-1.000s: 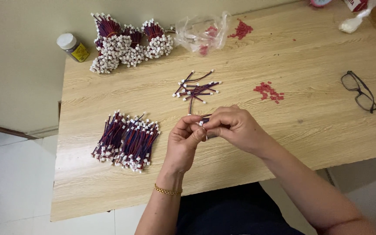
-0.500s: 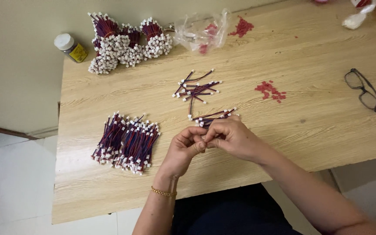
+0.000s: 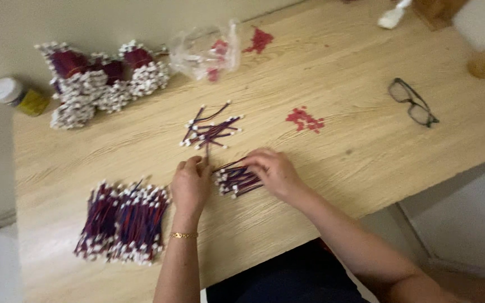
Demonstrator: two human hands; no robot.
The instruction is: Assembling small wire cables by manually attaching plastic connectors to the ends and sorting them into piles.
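- My left hand (image 3: 191,184) rests palm down on the counter (image 3: 366,163), fingers curled together, touching the left edge of a small bundle of wires (image 3: 237,179); whether it pinches any wire I cannot tell.
- My right hand (image 3: 273,173) lies over the right side of that same bundle, fingers bent down onto the wires and pressing them against the counter.
- The small bundle sits between my two hands, near the counter's front edge: dark red and purple wires with white plugs at the ends, too many and too blurred to count.
- Just beyond my hands lies one loose scatter of the same wires (image 3: 211,130), roughly ten, fanned out and apart from the bundle.
- To my left lies one big flat heap of wires (image 3: 122,221), well apart from my left hand.
- At the far left corner stand three tied bunches of wires (image 3: 102,81), touching each other.
- One small jar with a white lid (image 3: 15,95) stands beside them at the counter's edge.
- One clear plastic bag (image 3: 206,53) lies at the back, with red bits inside.
- Two patches of red scraps (image 3: 305,119) show on the wood, one near the bag, one mid-counter.
- One pair of dark glasses (image 3: 412,102) lies to the right.
- One thin gold bracelet (image 3: 183,235) circles my left wrist.
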